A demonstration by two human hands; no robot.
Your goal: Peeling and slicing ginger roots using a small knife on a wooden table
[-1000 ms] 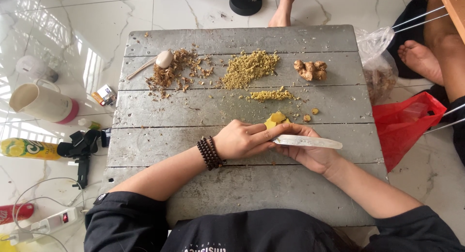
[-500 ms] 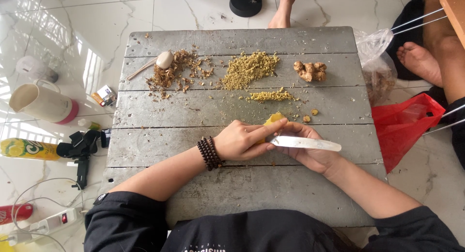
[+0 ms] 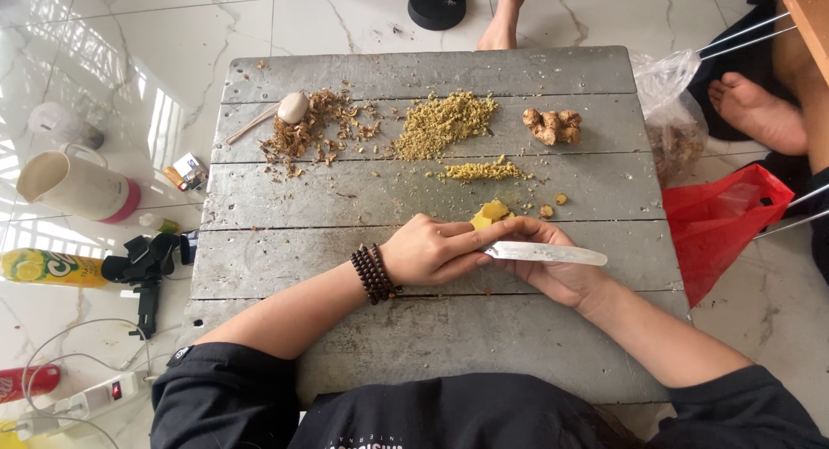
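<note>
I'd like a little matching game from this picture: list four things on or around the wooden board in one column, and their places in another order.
Things:
1. whole ginger root
2. knife
3. red bag
4. cream jug

Places:
A. on the floor, left of the board
B. far right part of the board
C. in the right hand
D. on the floor, right of the board

Pairs: 1-B, 2-C, 3-D, 4-A

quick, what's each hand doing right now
Left hand: fingers closed on the yellow ginger piece, pressing it to the wooden board.
Right hand: closed on the knife, blade lying flat next to the piece.
</note>
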